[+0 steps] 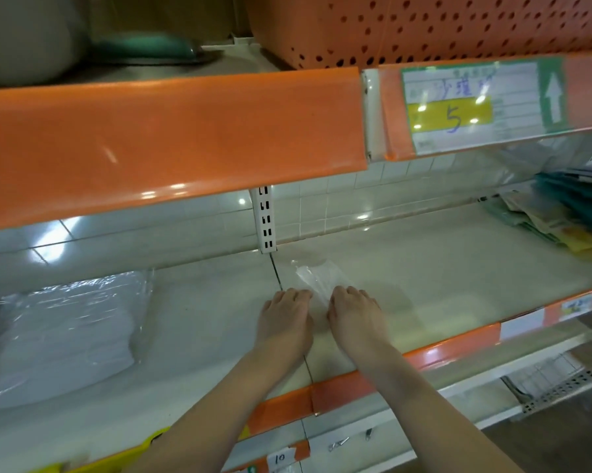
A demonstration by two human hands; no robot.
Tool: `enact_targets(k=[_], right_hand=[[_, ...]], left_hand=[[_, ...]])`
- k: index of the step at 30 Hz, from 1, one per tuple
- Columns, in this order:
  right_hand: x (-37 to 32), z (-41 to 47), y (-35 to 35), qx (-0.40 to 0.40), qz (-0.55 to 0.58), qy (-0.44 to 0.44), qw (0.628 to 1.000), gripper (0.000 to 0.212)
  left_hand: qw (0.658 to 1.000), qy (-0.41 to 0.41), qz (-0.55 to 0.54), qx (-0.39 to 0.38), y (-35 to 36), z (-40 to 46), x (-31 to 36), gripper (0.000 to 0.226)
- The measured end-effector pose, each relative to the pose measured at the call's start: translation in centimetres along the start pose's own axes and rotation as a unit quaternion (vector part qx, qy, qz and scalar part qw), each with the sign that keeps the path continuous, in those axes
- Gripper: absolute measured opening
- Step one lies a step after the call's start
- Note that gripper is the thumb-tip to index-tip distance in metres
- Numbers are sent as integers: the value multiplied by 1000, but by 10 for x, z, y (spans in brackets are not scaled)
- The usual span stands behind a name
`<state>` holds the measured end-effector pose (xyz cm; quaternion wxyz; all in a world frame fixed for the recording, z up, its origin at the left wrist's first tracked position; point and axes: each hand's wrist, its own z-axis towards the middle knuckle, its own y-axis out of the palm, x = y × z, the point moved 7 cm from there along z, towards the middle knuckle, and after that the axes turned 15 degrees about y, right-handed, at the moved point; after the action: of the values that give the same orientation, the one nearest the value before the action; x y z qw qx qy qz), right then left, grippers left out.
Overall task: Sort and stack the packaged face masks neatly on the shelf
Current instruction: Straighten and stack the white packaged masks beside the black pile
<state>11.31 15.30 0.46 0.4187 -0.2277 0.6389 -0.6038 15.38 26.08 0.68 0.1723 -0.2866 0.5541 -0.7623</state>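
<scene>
A small clear-wrapped face mask pack (316, 276) lies flat on the pale shelf (424, 268), near the seam between two shelf boards. My left hand (284, 319) and my right hand (354, 315) reach in side by side, palms down, fingertips on the pack's near end. The pack's near part is hidden under my fingers, so their grip is unclear. A large clear bag of white masks (65, 332) lies at the shelf's left.
A pile of green and yellow packets (567, 213) sits at the shelf's right end. Close overhead runs the orange shelf lip (171, 141) with a price tag (475, 107); an orange basket (424, 25) stands on top. An upright slotted post (265, 220) stands at the back.
</scene>
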Motion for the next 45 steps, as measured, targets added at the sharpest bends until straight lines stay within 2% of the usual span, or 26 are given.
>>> enact_targets(k=[2, 6, 11, 15, 20, 21, 24, 27, 30, 32, 35, 39, 42, 45], right_hand=[[-11, -4, 2, -52, 60, 18, 997, 6], [-44, -19, 16, -137, 147, 35, 979, 19], [-97, -44, 36, -231, 206, 29, 950, 22], [-135, -66, 49, -293, 313, 54, 902, 35], [-169, -82, 59, -358, 425, 105, 825, 39], [-176, -83, 55, -358, 412, 87, 833, 38], [-187, -76, 44, -291, 313, -17, 904, 35], [-187, -68, 45, -210, 116, -142, 960, 33], [-177, -63, 53, -192, -19, -230, 954, 35], [-167, -66, 55, -199, -26, -264, 944, 42], [-158, -75, 59, -142, -42, -300, 943, 52], [-161, -85, 51, -32, -16, -304, 952, 37], [-165, -88, 50, 26, -23, -307, 951, 31], [-166, -90, 47, 67, -13, -310, 948, 17]], left_hand=[[1000, -5, -7, 24, -9, -15, -6, 40], [997, -11, 3, 75, -28, -47, -21, 36], [997, -34, 0, 65, -40, -82, -53, 31], [996, -42, 18, 83, -55, -113, -75, 34], [997, -48, 57, 22, -58, -141, -86, 35], [997, -44, 64, 6, -54, -146, -86, 38], [995, -28, 94, -21, -46, -156, -91, 40], [992, -30, 123, -22, -50, -158, -102, 39], [987, -75, 142, -13, -61, -158, -120, 29], [986, -100, 129, -34, -62, -158, -132, 36], [982, -119, 114, -90, -58, -154, -138, 51], [974, -127, 130, -137, -52, -148, -137, 63], [975, -117, 135, -132, -47, -150, -135, 67], [983, -88, 135, -88, -45, -155, -132, 67]])
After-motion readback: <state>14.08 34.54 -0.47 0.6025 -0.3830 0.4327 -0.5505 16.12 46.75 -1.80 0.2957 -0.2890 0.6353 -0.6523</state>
